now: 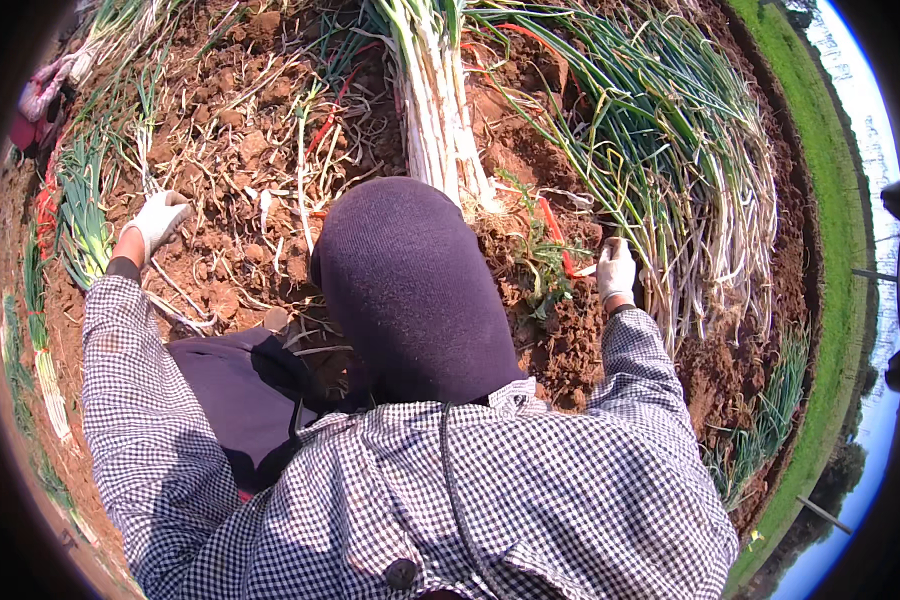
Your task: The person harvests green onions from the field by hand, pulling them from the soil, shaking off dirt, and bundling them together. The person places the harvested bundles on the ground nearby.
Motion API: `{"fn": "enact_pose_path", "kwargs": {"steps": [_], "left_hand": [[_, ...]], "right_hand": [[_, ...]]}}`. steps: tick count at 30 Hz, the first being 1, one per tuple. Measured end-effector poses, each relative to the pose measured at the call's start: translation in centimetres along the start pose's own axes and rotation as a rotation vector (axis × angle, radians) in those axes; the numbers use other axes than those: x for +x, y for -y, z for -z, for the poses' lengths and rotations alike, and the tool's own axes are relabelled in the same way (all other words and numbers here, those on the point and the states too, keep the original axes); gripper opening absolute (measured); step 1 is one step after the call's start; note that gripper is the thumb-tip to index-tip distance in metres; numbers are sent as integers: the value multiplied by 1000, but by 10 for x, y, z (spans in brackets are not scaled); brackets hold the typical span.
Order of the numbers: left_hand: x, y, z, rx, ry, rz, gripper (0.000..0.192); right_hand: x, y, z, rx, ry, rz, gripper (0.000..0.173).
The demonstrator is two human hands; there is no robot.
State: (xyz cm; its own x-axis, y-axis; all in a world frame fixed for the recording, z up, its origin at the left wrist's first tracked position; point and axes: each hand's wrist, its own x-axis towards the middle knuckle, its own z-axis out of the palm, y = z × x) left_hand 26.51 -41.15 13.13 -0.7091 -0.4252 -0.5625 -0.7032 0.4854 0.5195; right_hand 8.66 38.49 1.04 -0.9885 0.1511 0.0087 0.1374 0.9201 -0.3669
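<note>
My left hand (pixel 157 220), in a white glove, is at the left beside a thin spring onion (pixel 144 142) and a pile of green leaves (pixel 86 217). Its fingers are bent; whether they grip a stalk is unclear. In a white glove too, my right hand (pixel 616 268) is curled at the edge of a large heap of spring onions (pixel 690 165). A short pale strip (pixel 586 271) sticks out from its fingers, near the end of a red ribbon (pixel 553 229). Between the hands, a thick bundle of spring onions (pixel 435 112) lies with its roots towards a dark-capped head (pixel 420 300).
Brown clods of soil (pixel 251 146) are strewn with loose stalks and dry roots. A tied spring onion bundle (pixel 49 382) lies at far left. A leafy weed (pixel 544 262) grows near my right hand. Part of another person (pixel 37 112) shows at upper left. Green grass (pixel 844 262) borders the right.
</note>
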Motion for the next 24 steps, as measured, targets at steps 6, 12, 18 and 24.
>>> {"fn": "enact_pose_path", "kwargs": {"steps": [6,12,18,24], "left_hand": [[-127,-15,-29,-486,255,118,31],[-258,-51,-100,-945,82,169,38],[-318,-103,-114,-849,22,75,43],[-250,-62,-105,-1044,332,-77,46]], "right_hand": [[-223,-150,12,-416,74,24,56],[-319,-169,-46,-257,149,-399,92],[-314,-172,-60,-322,155,-464,99],[-308,-160,-46,-237,233,-480,101]]}}
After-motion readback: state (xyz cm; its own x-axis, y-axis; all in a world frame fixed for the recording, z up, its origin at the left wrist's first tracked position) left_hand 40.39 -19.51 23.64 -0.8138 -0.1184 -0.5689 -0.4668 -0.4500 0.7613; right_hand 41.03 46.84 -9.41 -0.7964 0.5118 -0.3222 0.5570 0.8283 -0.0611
